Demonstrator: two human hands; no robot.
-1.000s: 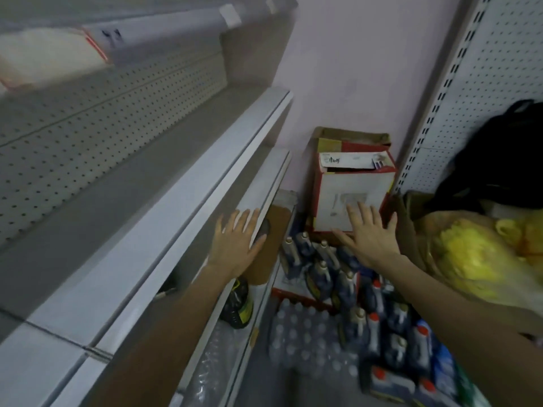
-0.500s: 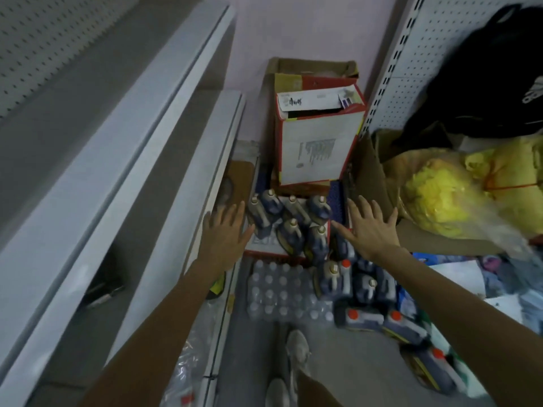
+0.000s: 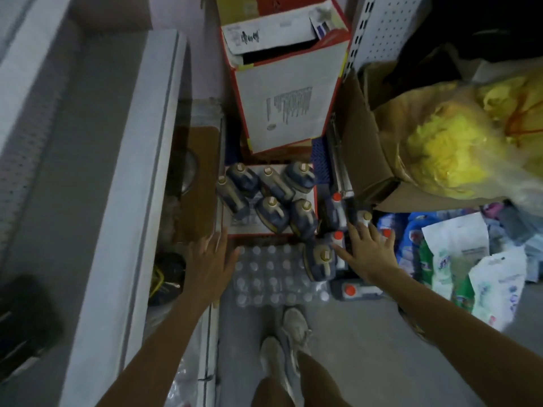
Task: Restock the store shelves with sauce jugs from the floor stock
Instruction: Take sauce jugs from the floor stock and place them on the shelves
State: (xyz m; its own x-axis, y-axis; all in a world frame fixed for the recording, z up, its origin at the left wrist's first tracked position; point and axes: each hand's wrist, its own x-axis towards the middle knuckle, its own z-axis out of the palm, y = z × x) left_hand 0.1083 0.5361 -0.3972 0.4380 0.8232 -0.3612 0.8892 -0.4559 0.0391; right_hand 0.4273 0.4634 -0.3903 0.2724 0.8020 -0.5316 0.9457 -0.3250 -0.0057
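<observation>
- while both hands reach down, the left hand (image 3: 210,267) and right hand (image 3: 368,252) show a wide, empty grip.
- sauce jugs (image 3: 271,198) sit clustered on the floor, just ahead of the hands.
- shelves (image 3: 129,160) at left look bare of jugs; nearly all restocking seems left.

Head view, steeply down, floorward.

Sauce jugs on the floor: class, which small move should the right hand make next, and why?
Probably lower and close on the tan-capped jug beside its thumb: the right hand hovers open and empty above the floor stock, and that jug stands nearest.
</observation>
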